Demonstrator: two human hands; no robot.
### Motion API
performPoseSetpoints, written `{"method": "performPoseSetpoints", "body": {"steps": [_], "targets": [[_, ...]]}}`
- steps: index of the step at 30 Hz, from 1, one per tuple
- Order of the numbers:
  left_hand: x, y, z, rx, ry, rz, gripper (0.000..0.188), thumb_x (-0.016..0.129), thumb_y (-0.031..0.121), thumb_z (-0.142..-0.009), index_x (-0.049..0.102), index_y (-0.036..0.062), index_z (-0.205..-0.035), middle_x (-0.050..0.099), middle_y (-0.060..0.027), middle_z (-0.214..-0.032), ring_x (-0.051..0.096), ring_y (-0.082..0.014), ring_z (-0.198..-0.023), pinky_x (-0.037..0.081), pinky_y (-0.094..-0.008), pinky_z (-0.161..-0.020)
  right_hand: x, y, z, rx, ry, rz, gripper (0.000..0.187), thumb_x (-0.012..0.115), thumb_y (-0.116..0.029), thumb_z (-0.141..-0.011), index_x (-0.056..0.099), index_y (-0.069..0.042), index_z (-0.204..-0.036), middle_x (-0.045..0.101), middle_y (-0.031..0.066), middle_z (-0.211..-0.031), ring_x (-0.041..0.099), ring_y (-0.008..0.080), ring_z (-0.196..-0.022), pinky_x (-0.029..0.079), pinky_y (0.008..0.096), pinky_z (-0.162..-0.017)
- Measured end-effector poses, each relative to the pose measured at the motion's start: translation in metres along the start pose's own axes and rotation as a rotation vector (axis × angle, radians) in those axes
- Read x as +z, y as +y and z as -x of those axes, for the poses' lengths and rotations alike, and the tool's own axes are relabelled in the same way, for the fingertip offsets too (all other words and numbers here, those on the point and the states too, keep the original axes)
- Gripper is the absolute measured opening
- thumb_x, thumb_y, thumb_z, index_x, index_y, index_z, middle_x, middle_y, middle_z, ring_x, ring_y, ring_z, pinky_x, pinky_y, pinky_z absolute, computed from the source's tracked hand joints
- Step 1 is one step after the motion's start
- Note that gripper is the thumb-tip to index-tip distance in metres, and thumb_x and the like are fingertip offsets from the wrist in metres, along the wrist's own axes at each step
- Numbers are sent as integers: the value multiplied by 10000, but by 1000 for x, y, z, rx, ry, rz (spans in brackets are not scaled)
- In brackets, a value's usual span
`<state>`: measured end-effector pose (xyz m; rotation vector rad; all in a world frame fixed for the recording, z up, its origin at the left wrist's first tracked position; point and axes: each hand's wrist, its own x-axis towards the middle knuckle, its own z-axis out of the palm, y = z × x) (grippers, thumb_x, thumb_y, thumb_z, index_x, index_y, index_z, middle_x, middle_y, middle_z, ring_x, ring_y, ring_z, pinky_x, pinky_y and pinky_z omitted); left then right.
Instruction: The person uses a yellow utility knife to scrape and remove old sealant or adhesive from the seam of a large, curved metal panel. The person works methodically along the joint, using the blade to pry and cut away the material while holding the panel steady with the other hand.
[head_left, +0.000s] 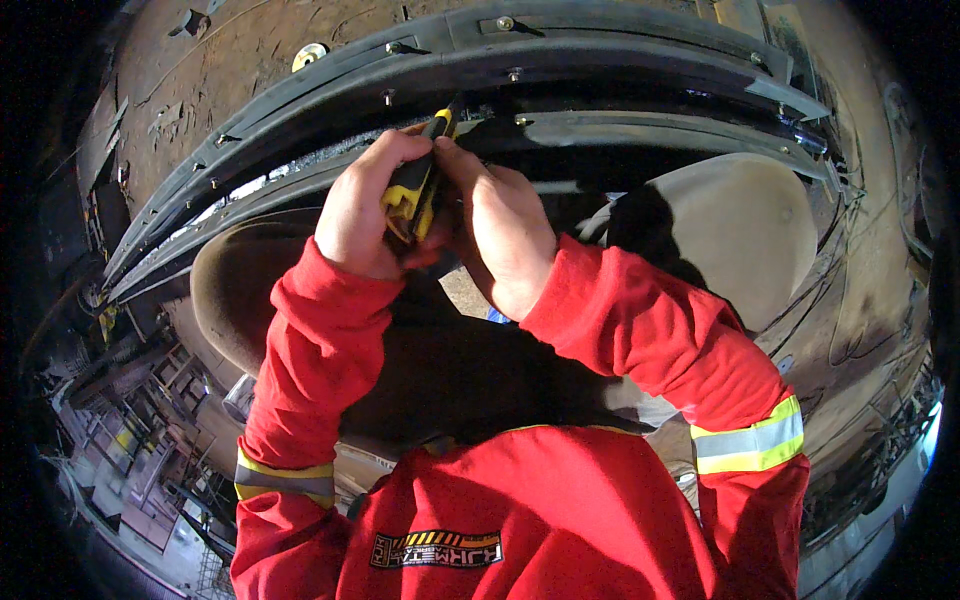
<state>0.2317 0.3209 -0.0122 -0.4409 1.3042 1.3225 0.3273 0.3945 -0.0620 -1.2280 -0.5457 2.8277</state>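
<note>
Between my two hands is a slim yellow-and-black handled tool [411,196], shaped much like a utility knife, its dark narrow end pointing away from me. My left hand [362,200] is closed round its left side, thumb pressed on the upper part. From the right, my right hand [505,215] closes against the same tool, thumb near its front end; most of its fingers are hidden below. Just beyond the tool's tip runs a long dark curved rail [610,65] with bolts along it.
A nearer grey rail [640,128] runs parallel, with a dark gap between the two. My knees [740,225] are bent close behind it. A small round yellow-and-white piece [309,57] lies on the rusty brown surface [270,35] beyond. Thin cables [815,270] trail at the right.
</note>
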Motion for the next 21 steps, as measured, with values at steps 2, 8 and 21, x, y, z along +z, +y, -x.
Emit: {"method": "performPoseSetpoints", "body": {"steps": [2, 8, 21], "targets": [[-1, 1, 0, -40, -23, -1, 337, 487, 363, -918, 556, 48, -821, 552, -105, -589, 485, -202, -422, 325, -298, -370, -1, -2, 1, 30, 4, 37, 286, 481, -282, -1014, 610, -30, -1055, 656, 68, -903, 650, 185, -741, 542, 325, -595], [5, 3, 0, -29, 19, -71, 391, 463, 386, -919, 547, 51, -735, 533, -102, -549, 469, -206, -398, 314, -299, -363, 0, -6, 5, 23, -49, 1, 308, 481, -310, -1009, 607, -29, -1019, 652, 82, -846, 645, 204, -648, 541, 343, -518], [4, 9, -3, -89, -48, 0, 381, 495, 383, -908, 544, 48, -734, 538, -103, -552, 464, -206, -385, 310, -296, -352, -1, 2, -8, -90, 56, 102, 328, 531, -330, -986, 612, -16, -1034, 656, 85, -841, 641, 204, -626, 544, 354, -532]]}}
